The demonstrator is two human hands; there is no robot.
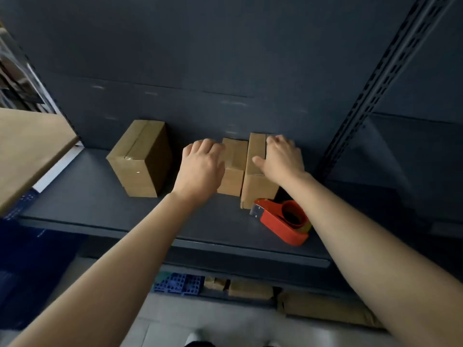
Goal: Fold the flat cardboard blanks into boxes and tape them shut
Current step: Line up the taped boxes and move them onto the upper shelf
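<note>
Nearest me, below the shelf edge (250, 256), lie cardboard bundles (325, 309) and a blue crate (179, 283). On the shelf, the red tape dispenser (283, 221) lies on the near side of my right wrist, just beside the tall box's near corner; touching or not, I cannot tell. My right hand (280, 159) holds the tall box (258, 181), thumb spread flat across its top, fingers curled over the far right edge. My left hand (200, 166) sits on the small box (234, 171), fingers bent over its top and left side. The two boxes stand side by side between my hands, long axes running away from me. Judgement: both look folded; taping comes next, and the right hand is nearer the dispenser. Well off past my left hand stands a taped box (140, 159). Beyond my fingertips is the dark back panel (225, 58).
</note>
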